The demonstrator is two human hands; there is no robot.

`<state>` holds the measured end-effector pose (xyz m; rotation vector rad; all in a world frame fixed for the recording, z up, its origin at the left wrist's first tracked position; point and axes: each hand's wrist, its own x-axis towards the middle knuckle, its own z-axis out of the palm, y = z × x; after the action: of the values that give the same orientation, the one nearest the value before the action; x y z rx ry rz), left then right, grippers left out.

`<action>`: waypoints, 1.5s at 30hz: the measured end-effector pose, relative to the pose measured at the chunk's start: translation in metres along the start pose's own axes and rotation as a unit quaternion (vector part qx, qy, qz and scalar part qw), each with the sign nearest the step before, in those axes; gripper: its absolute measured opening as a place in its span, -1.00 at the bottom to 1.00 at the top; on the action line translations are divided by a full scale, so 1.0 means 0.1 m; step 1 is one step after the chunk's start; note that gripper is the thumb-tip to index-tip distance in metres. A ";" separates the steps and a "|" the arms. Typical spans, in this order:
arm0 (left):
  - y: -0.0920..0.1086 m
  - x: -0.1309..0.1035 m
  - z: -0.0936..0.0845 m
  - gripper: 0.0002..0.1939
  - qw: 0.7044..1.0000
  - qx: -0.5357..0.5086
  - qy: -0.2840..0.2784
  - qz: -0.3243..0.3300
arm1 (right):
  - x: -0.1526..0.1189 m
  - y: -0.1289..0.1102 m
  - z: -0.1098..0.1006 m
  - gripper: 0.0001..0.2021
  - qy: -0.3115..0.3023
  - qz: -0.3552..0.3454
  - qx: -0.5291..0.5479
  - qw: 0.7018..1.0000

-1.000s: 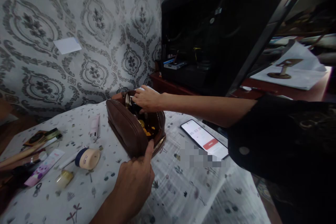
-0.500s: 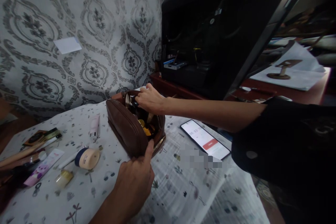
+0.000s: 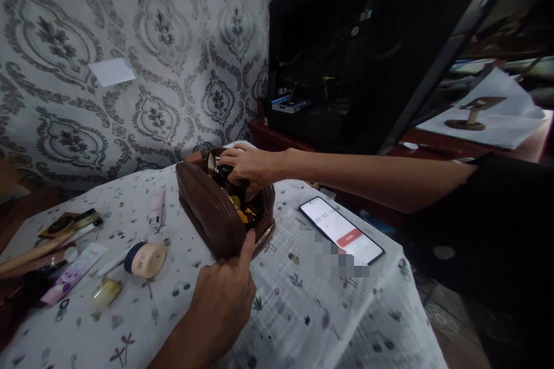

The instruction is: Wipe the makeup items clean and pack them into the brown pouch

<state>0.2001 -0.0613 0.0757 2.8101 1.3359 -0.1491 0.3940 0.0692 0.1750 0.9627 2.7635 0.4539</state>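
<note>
A brown bag lies unzipped on the patterned white cloth, with dark items and a yellow item visible inside. My left hand is at the bag's near end, its index finger stretched against the edge of the opening and the other fingers curled under. Over the far part of the opening is my right hand, its fingers bent down into the bag around a dark round item. The fingertips are partly hidden, so a firm hold on that item cannot be made out.
Left of the bag lie a pink-white tube, a cream jar, a small yellowish bottle, a purple tube and brushes. On the right is a lit phone. A dark screen stands behind.
My right hand has lowered slightly into the bag, with the thumb now pointing down into the opening. My left hand has stayed at the near edge.
</note>
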 end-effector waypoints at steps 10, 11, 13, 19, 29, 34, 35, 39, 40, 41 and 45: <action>0.00 0.00 -0.05 -0.20 1.000 -0.007 -0.027 -0.002 | 0.02 -0.11 -0.14 -0.57 -0.085 0.043 -0.051 0.994; 0.00 0.00 -0.05 -0.21 1.000 -0.008 -0.030 -0.003 | 0.02 -0.13 -0.14 -0.58 -0.097 0.050 -0.048 0.993; 0.00 0.00 -0.03 -0.22 1.000 -0.007 -0.026 -0.002 | 0.03 -0.18 -0.15 -0.60 -0.118 0.067 -0.050 0.990; -0.02 -0.01 0.02 -0.24 1.000 0.006 -0.002 -0.002 | 0.15 -0.25 -0.08 -0.61 -0.148 0.116 -0.126 0.974; 0.00 -0.01 -0.04 -0.25 1.000 0.001 -0.021 -0.001 | 0.15 -0.27 -0.03 -0.71 -0.124 0.086 -0.118 0.981; 0.00 0.00 -0.05 -0.24 1.000 -0.003 -0.030 -0.006 | 0.12 -0.31 -0.14 -0.84 -0.090 0.140 -0.077 0.983; 0.00 0.00 -0.05 -0.24 0.999 -0.004 -0.031 -0.006 | 0.13 -0.30 -0.13 -0.84 -0.088 0.144 -0.071 0.983; 0.00 0.00 -0.05 -0.24 0.999 -0.007 -0.037 -0.004 | 0.15 -0.24 0.00 -0.70 -0.058 0.121 -0.078 0.988; 0.00 0.00 -0.06 -0.24 0.999 -0.007 -0.037 -0.004 | 0.15 -0.23 0.03 -0.65 -0.045 0.115 -0.082 0.989; 0.00 0.00 -0.06 -0.25 0.999 -0.008 -0.037 -0.002 | 0.14 -0.22 0.06 -0.62 -0.032 0.112 -0.086 0.989; 0.01 0.00 -0.07 -0.26 0.999 -0.010 -0.040 -0.004 | 0.12 -0.23 0.04 -0.70 -0.010 0.104 -0.108 0.989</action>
<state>0.2013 -0.0619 0.0825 2.7517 1.3233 -0.2438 0.3727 0.0603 0.1628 1.1953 2.5391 0.7541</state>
